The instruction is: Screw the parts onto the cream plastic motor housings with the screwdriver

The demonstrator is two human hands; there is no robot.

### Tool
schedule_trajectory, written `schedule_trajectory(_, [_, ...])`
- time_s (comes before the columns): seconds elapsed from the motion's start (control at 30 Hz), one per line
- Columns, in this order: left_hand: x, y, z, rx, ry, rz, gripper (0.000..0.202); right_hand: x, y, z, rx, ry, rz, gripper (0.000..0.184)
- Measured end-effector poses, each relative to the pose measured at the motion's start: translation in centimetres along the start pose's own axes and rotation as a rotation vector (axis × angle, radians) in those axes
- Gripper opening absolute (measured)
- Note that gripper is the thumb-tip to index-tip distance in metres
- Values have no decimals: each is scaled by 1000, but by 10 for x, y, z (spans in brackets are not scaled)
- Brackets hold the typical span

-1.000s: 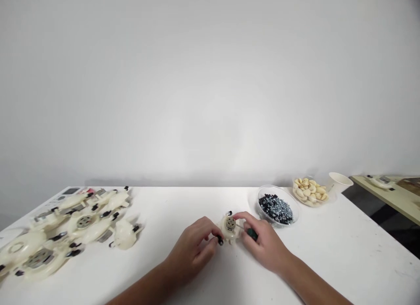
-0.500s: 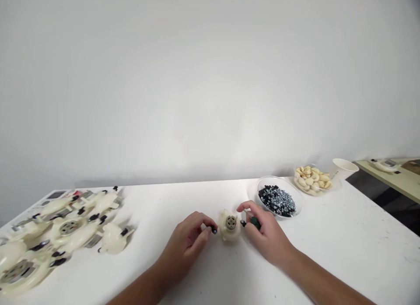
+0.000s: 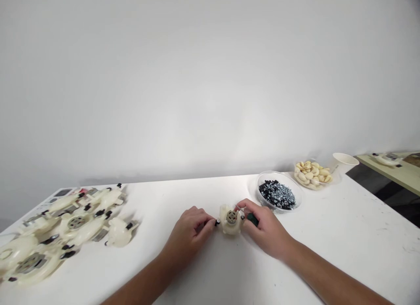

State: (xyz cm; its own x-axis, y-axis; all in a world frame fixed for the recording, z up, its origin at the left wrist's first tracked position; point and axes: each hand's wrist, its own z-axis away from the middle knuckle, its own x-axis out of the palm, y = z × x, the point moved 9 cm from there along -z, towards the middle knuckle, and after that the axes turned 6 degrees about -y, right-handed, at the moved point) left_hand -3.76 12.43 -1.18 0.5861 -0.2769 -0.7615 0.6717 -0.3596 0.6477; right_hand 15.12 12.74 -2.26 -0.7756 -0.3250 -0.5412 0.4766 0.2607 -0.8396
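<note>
A small cream plastic housing (image 3: 230, 220) with a round metal motor face stands on the white table (image 3: 344, 235) between my hands. My left hand (image 3: 188, 237) is closed, its fingertips pinching a small black piece at the housing's left side. My right hand (image 3: 264, 230) is closed around a green-handled screwdriver (image 3: 252, 219), whose tip lies at the housing's right side.
A heap of similar cream housings (image 3: 65, 228) lies at the left. Behind my right hand stand a clear bowl of black parts and screws (image 3: 277, 195), a bowl of cream pieces (image 3: 313, 173) and a white paper cup (image 3: 344, 161). Another table (image 3: 393, 169) is at far right.
The housing has been turned slightly and both hands have closed in on it again. The view has shifted a little.
</note>
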Motion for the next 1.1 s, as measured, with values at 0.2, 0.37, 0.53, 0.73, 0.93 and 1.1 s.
schedule_trajectory(0.2, [-1,8,2,57,-5,-41,32,11,-13,1,-49,-116,78,38])
schedule_trajectory(0.37, [-4,10,7,65,37,-31,21,9,-12,0,-30,-102,90,23])
schedule_trajectory(0.53, [-5,11,6,68,36,-94,25,9,-9,0,-15,-105,73,24])
schedule_trajectory(0.73, [-7,11,5,67,45,-98,22,10,-7,-1,-1,-96,64,26])
schedule_trajectory(0.93, [-7,6,4,45,51,-73,18,11,-6,-1,-1,-90,68,27])
schedule_trajectory(1.1, [-7,5,5,40,54,-67,17,8,-6,1,13,-70,62,26])
